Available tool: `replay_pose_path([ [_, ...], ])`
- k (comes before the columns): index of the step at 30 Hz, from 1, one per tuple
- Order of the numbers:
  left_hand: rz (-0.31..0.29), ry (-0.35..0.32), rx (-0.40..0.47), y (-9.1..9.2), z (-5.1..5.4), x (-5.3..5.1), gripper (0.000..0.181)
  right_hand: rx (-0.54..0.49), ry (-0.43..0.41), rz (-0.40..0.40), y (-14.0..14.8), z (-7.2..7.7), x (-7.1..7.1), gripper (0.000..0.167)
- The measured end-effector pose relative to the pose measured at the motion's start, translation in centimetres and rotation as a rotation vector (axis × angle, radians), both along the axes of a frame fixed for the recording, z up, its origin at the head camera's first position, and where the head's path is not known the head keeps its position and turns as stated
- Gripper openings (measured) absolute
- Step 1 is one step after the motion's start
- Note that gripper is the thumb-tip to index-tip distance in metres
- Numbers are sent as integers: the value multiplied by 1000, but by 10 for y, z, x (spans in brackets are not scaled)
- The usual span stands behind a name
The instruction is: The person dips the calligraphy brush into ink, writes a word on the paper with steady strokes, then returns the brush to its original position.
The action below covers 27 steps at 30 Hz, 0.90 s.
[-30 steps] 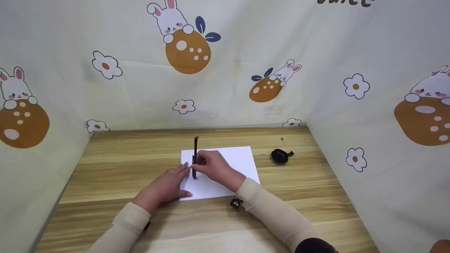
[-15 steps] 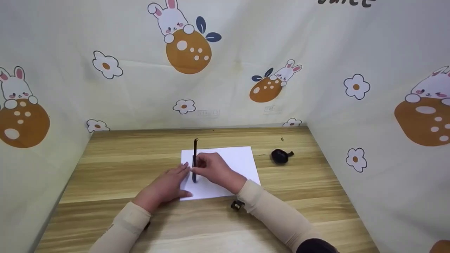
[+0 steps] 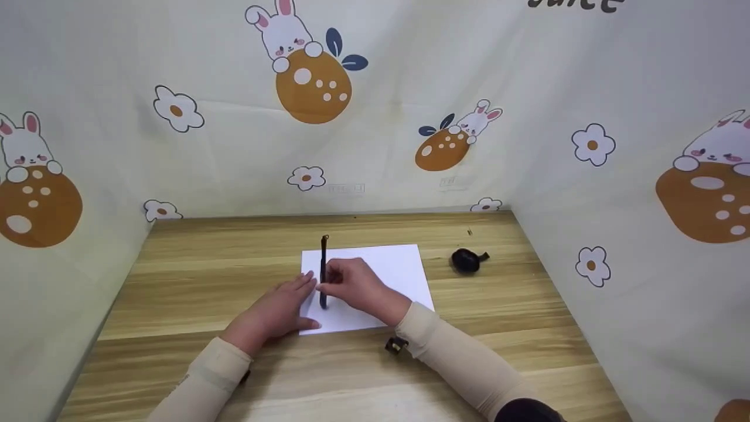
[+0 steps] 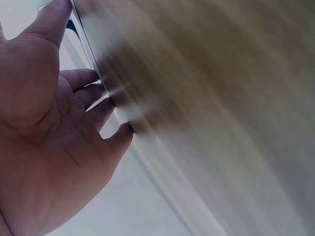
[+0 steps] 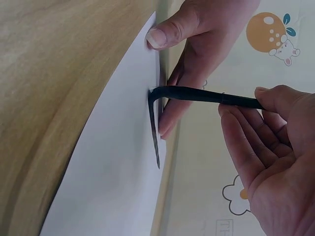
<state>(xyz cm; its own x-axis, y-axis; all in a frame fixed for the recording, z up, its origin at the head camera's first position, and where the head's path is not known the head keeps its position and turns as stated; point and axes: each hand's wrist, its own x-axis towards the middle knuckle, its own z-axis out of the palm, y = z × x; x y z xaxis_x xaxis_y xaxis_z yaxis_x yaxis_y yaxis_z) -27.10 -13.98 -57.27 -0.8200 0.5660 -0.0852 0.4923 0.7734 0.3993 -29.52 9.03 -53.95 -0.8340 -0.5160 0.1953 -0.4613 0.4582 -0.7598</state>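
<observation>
My right hand pinches a dark, slim writing brush between thumb and fingers, with its handle upright and a small loop on top. In the right wrist view, the bent black tip of the brush touches the white paper, and a black stroke runs from it along the sheet. My left hand rests on the left edge of the paper, thumb near the front corner and fingers stretched toward the brush. In the left wrist view the palm shows, fingertips at the tabletop.
A small round black object with a short stub stands right of the paper on the wooden table. A tiny dark speck lies behind it. Cloth walls printed with rabbits and flowers enclose the back and sides.
My right hand and the brush have moved a little toward me down the paper, and the black stroke has grown longer. The left hand has stayed in place.
</observation>
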Motion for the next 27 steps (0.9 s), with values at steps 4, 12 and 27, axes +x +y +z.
replay_pose_path([
  [4, -3, 3, -7, -1, -1, 0, 99, -15, 9, 9, 0, -1, 0, 14],
  [12, 0, 3, -7, -1, -2, -1, 101, -20, -9, -4, 2, 7, 1, 11],
  [27, 6, -6, -44, 1, -2, -2, 101, -171, -8, -119, 17, 27, -19, 9],
])
